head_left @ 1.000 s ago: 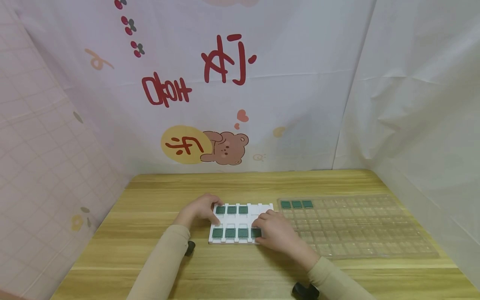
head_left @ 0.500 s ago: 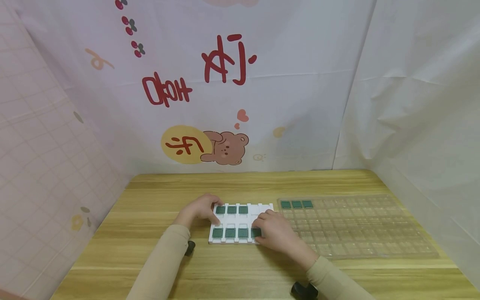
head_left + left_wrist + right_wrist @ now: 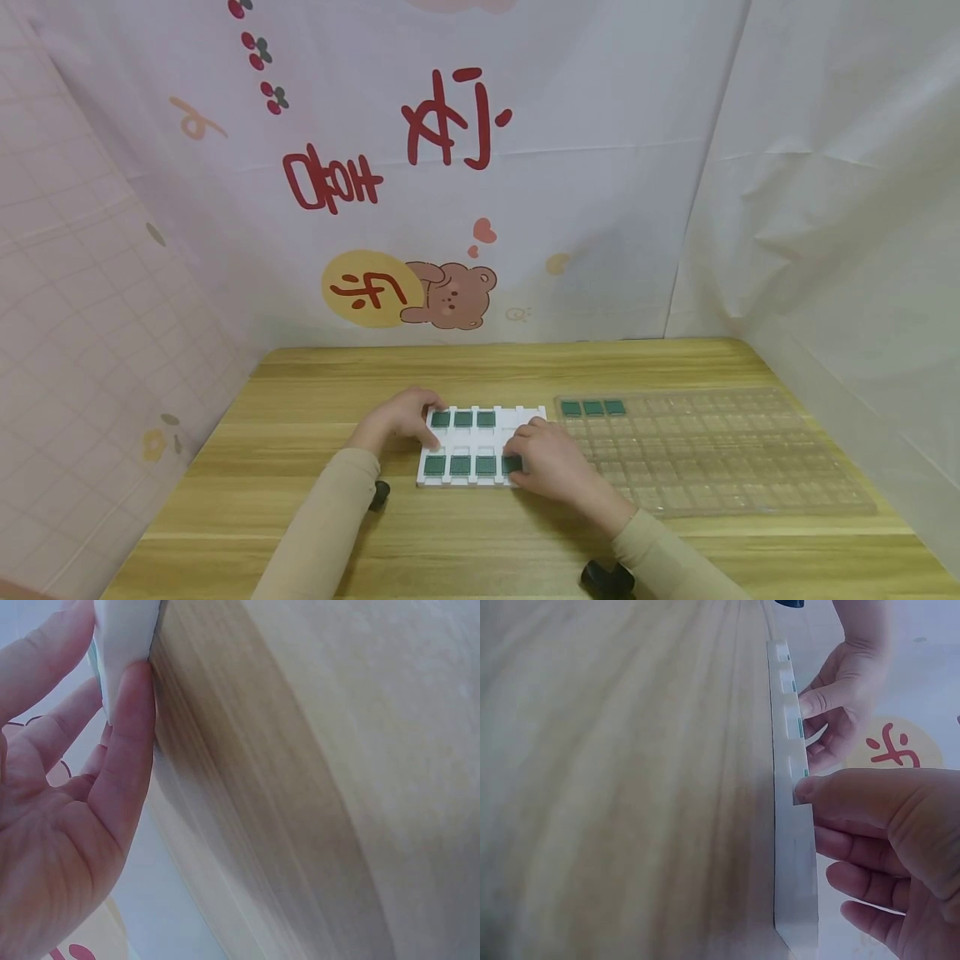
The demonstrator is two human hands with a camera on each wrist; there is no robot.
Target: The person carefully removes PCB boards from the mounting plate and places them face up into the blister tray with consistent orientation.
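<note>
A white slotted tray [image 3: 462, 441] lies mid-table, holding small square green chips: three in its back row and several along the front. My left hand [image 3: 403, 418] holds the tray's left end, fingers at the far corner and thumb over the near part. The left wrist view has that tray end [image 3: 126, 645] between the fingers. Over the right end, my right hand [image 3: 553, 463] pinches the rightmost front chip [image 3: 512, 464] in its slot, partly covering it. In the right wrist view, the thumb sits at a notch in the tray's side [image 3: 791, 862].
To the right lies a large clear plastic tray [image 3: 697, 454] with many compartments; three green chips [image 3: 593, 408] sit at its back left. The wooden table [image 3: 480, 542] meets a printed cloth backdrop [image 3: 592, 208] behind and at the sides.
</note>
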